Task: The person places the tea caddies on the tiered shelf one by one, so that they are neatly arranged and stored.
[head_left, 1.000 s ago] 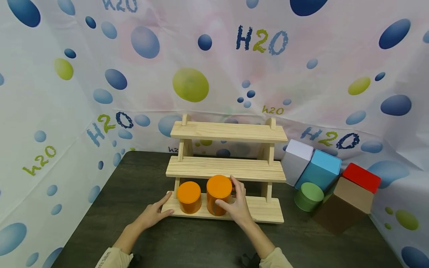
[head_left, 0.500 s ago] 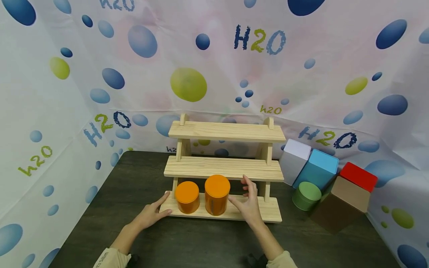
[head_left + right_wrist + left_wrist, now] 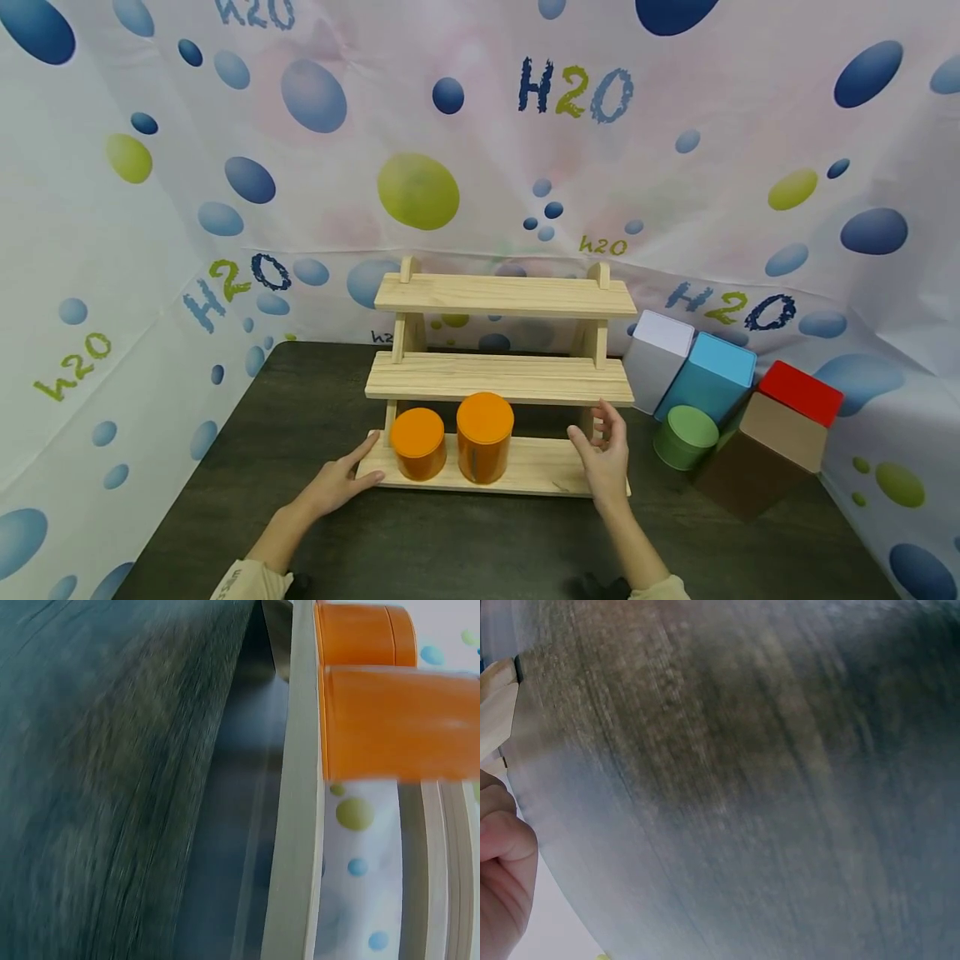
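Note:
A three-tier wooden shelf [image 3: 498, 379] stands on the dark table. On its bottom board, left of the middle, two orange cylinders stand upright side by side, the shorter one [image 3: 418, 446] left of the taller one [image 3: 484, 440]. My left hand [image 3: 330, 485] touches the bottom board's left end, thumb and forefinger spread; part of it [image 3: 508, 862] shows in the left wrist view. Over the board's right end is my right hand [image 3: 609, 467], fingers loosely bent, holding nothing. The right wrist view shows the taller cylinder [image 3: 405, 724] and a board edge [image 3: 296, 825], but no hand.
Right of the shelf stand a white box [image 3: 656, 358], a blue box [image 3: 708, 375], a green cylinder [image 3: 685, 439], a red box [image 3: 802, 392] and a brown box [image 3: 765, 454]. A patterned cloth [image 3: 495, 125] hangs behind and at the sides of the table [image 3: 420, 542].
My right hand has let go of the taller orange cylinder and moved right, to the bottom board's right end. The left hand stays at the left end.

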### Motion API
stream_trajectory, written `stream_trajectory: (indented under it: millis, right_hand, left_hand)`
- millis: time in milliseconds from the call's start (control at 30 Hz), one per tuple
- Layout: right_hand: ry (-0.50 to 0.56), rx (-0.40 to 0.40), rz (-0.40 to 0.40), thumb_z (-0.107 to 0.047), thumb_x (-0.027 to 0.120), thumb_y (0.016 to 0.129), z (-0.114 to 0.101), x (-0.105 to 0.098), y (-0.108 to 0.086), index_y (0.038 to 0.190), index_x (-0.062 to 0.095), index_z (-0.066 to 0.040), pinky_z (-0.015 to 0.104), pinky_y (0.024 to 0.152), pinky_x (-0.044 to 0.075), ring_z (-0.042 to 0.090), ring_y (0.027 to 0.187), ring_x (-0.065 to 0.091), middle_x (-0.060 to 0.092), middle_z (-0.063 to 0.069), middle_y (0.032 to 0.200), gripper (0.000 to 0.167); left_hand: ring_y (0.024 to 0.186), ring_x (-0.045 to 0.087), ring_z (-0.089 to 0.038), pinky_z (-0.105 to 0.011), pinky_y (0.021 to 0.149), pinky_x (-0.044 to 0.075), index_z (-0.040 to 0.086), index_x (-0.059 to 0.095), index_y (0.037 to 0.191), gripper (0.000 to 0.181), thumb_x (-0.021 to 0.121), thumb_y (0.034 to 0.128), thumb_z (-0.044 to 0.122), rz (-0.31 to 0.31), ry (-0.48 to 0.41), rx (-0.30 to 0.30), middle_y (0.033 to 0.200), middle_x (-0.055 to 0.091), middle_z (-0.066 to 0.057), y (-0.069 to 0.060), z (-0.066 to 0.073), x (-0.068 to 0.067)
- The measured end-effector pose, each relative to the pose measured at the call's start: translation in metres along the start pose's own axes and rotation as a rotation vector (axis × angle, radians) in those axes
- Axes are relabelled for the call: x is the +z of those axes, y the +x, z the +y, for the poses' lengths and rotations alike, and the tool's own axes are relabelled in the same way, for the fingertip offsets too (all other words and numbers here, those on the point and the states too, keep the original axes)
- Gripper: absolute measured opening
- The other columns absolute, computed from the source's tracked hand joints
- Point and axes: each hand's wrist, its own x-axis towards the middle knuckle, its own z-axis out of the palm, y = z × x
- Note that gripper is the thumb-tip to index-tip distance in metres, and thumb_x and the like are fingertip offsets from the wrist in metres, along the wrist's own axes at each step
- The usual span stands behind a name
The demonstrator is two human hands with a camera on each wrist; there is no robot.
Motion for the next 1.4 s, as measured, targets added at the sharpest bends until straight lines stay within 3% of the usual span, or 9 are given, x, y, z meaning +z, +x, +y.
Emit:
stream_trajectory:
  millis: [33, 267, 333, 467, 633, 833, 1000, 1233, 1400]
  right_hand:
    - [-0.001, 0.015, 0.036, 0.003, 0.062, 0.082, 0.001, -0.004, 0.001, 0.132, 0.036, 0.004, 0.017, 0.072, 0.032, 0.010, 0.092, 0.035, 0.043, 0.008, 0.114, 0.057]
    - [-0.055, 0.091, 0.234, -0.012, 0.060, 0.087, 0.004, -0.031, 0.013, 0.133, 0.036, 0.002, 0.017, 0.074, 0.029, 0.010, 0.092, 0.036, 0.043, -0.005, 0.106, 0.054]
    - [-0.066, 0.134, 0.273, -0.016, 0.060, 0.087, 0.004, -0.037, 0.016, 0.135, 0.034, 0.001, 0.018, 0.075, 0.029, 0.009, 0.092, 0.035, 0.041, -0.007, 0.105, 0.057]
    - [-0.066, 0.262, 0.322, -0.022, 0.060, 0.088, 0.004, -0.049, 0.021, 0.140, 0.027, -0.004, 0.023, 0.076, 0.029, 0.004, 0.089, 0.032, 0.038, -0.011, 0.103, 0.064]
    - [-0.068, 0.384, 0.332, -0.028, 0.059, 0.088, 0.006, -0.062, 0.024, 0.145, 0.016, -0.010, 0.028, 0.079, 0.028, 0.005, 0.089, 0.030, 0.036, -0.008, 0.107, 0.073]
    - [-0.137, 0.448, 0.318, -0.031, 0.058, 0.088, 0.009, -0.071, 0.024, 0.146, 0.010, -0.011, 0.030, 0.082, 0.027, 0.013, 0.098, 0.026, 0.033, -0.006, 0.110, 0.078]
    - [-0.152, 0.487, 0.300, -0.034, 0.057, 0.088, 0.015, -0.079, 0.025, 0.147, 0.003, -0.011, 0.039, 0.092, 0.027, 0.022, 0.110, 0.024, 0.031, -0.004, 0.111, 0.083]
    - [-0.149, 0.494, 0.248, -0.033, 0.055, 0.088, 0.023, -0.087, 0.024, 0.145, -0.010, -0.007, 0.057, 0.103, 0.012, 0.041, 0.129, 0.004, 0.023, 0.024, 0.127, 0.090]
    - [-0.189, 0.508, 0.226, -0.025, 0.054, 0.088, 0.028, -0.090, 0.025, 0.145, -0.014, -0.010, 0.059, 0.103, 0.009, 0.045, 0.131, 0.000, 0.024, 0.026, 0.125, 0.090]
  left_hand:
    - [0.082, 0.057, -0.024, -0.045, 0.077, 0.044, 0.008, 0.030, 0.143, 0.073, 0.064, 0.0840, 0.037, 0.003, -0.001, 0.003, 0.117, 0.054, -0.030, 0.000, 0.000, 0.000]
    - [0.076, 0.056, -0.024, -0.043, 0.074, 0.044, 0.009, 0.029, 0.144, 0.074, 0.063, 0.0842, 0.037, -0.007, -0.011, 0.004, 0.117, 0.053, -0.032, 0.000, 0.000, 0.000]
    - [0.081, 0.057, -0.023, -0.044, 0.076, 0.045, 0.008, 0.029, 0.143, 0.074, 0.063, 0.0840, 0.038, -0.005, -0.005, 0.004, 0.127, 0.046, -0.031, 0.000, 0.000, 0.000]
    - [0.083, 0.059, -0.024, -0.045, 0.076, 0.045, 0.008, 0.029, 0.143, 0.075, 0.063, 0.0841, 0.038, -0.012, -0.005, -0.001, 0.128, 0.045, -0.031, -0.001, 0.000, 0.001]
    - [0.083, 0.060, -0.027, -0.045, 0.076, 0.045, 0.009, 0.029, 0.143, 0.074, 0.063, 0.0842, 0.037, -0.014, -0.006, -0.003, 0.121, 0.051, -0.032, -0.001, 0.000, 0.001]
    - [0.074, 0.056, -0.022, -0.040, 0.071, 0.044, 0.008, 0.030, 0.143, 0.075, 0.064, 0.0835, 0.038, -0.009, -0.002, -0.009, 0.114, 0.056, -0.030, -0.002, 0.000, 0.000]
    - [0.063, 0.047, -0.016, -0.035, 0.065, 0.039, 0.009, 0.029, 0.143, 0.075, 0.064, 0.0835, 0.037, -0.014, -0.010, -0.015, 0.096, 0.062, -0.023, -0.002, -0.001, -0.001]
    - [0.071, 0.053, -0.018, -0.039, 0.070, 0.043, 0.008, 0.029, 0.143, 0.075, 0.064, 0.0836, 0.038, -0.018, -0.005, -0.010, 0.117, 0.055, -0.028, 0.000, -0.001, 0.000]
    - [0.075, 0.054, -0.020, -0.040, 0.071, 0.044, 0.008, 0.029, 0.143, 0.075, 0.064, 0.0835, 0.038, -0.017, -0.003, -0.005, 0.126, 0.048, -0.030, 0.000, 0.000, 0.000]
